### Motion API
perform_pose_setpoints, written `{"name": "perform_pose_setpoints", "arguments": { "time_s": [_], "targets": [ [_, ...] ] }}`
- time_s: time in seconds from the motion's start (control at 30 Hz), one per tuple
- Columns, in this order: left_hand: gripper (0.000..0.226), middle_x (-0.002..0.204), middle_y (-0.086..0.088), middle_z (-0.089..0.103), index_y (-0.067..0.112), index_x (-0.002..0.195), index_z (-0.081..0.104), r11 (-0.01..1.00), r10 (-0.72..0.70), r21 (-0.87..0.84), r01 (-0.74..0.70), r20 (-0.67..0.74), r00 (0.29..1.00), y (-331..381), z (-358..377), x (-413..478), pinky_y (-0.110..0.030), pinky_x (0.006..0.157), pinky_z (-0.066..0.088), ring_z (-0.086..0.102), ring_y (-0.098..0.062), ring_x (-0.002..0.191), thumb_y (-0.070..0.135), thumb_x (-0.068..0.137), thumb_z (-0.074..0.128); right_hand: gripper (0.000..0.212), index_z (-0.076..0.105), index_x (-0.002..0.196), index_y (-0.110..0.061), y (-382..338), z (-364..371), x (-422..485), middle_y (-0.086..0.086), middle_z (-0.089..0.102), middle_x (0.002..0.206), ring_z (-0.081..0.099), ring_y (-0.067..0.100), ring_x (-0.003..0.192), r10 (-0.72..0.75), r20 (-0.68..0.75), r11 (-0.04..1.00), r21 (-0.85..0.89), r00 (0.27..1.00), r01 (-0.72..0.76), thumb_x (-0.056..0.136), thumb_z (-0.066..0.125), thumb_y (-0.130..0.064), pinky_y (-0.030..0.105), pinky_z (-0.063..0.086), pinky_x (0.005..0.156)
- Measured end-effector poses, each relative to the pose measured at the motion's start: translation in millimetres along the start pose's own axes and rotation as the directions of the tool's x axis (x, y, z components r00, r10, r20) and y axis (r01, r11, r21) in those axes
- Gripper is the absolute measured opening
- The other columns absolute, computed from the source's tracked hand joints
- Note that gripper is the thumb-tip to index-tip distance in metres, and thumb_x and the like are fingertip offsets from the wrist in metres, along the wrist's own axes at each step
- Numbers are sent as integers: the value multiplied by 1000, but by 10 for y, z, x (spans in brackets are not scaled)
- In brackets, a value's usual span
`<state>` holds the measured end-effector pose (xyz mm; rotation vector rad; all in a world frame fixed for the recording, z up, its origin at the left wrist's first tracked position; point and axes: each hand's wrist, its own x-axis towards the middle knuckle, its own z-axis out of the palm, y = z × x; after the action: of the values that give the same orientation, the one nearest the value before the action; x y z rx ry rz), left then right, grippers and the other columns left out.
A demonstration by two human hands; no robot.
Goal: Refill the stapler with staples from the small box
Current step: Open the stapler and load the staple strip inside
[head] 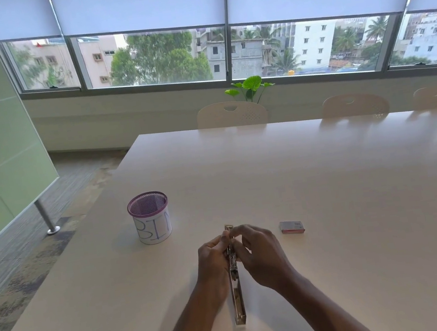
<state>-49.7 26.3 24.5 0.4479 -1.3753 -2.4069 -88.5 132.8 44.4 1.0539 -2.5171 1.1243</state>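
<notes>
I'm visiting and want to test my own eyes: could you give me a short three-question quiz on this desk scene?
1. True or false: the small box lies to the right of the hands.
2. What does the left hand share with the right hand?
3. The mesh cup is: A) tipped over, B) upright, C) held.

Key: 1 true. 2 the opened stapler. 3 B.

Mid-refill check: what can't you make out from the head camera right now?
- Stapler channel: hidden by both hands; loaded or empty, unclear.
- Left hand and right hand grip: fingertips overlap, any staples held too small to see.
- Small box: print too small; open or closed, unclear.
- Mesh cup: inside hidden by its wall.
</notes>
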Motion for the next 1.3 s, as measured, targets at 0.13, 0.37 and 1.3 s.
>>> {"name": "perform_pose_setpoints", "arguments": {
  "time_s": [0.13, 0.37, 1.3],
  "targets": [
    [27, 76, -16, 70, -2, 88, 72, 999, -35, -31, 33, -68, 997, -3, 5, 8, -29, 64, 55, 68, -24, 68, 13, 96, 51, 10, 66, 88, -22, -22, 39, -23, -15, 54, 66, 49, 3, 59, -4, 58, 1000, 16, 998, 3, 89, 56, -22, 17, 36, 56],
    [26, 93, -17, 68, -5, 102, 66, 979, -128, -181, 98, -159, 979, 18, -14, 127, -30, 64, 57, 65, -27, 80, 15, 96, 51, 9, 64, 78, -18, -91, 2, -54, -36, 53, 66, 48, 4, 58, -24, 54, 991, 131, 998, 17, 87, 64, -19, 14, 33, 54],
    [23, 81, -19, 68, 1, 86, 73, 990, -89, -116, 77, -100, 991, -3, 25, 22, -33, 69, 53, 66, -27, 72, 11, 94, 54, 29, 64, 115, -16, -39, 124, -54, 0, 67, 91, 62, 18, 79, -112, 0, 991, -70, 994, 111, 100, 40, -21, 25, 43, 65]
  ]
}}
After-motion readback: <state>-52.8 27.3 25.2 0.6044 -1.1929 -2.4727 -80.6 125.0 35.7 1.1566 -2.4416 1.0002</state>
